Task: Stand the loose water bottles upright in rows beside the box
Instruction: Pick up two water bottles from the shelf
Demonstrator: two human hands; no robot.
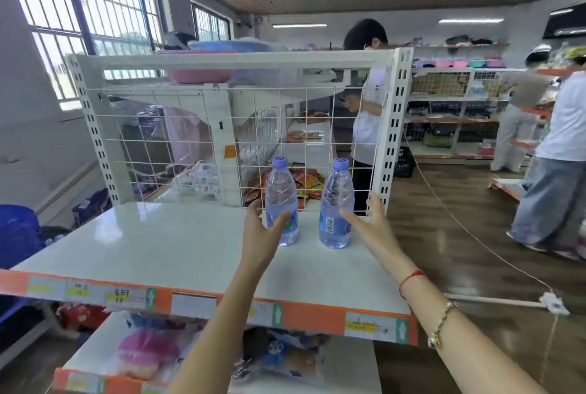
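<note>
On the white shop shelf [158, 244] at frame centre, two clear purple-capped plastic water bottles [281, 203] [336, 205] stand upright, caps up. Left hand [263, 232] wraps the left one; right hand [371, 225] hovers spread beside the other.

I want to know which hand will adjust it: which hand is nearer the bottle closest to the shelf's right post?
Right. The right hand is spread open around that bottle; whether it touches is unclear. The left hand is farther left, at the other bottle.
</note>
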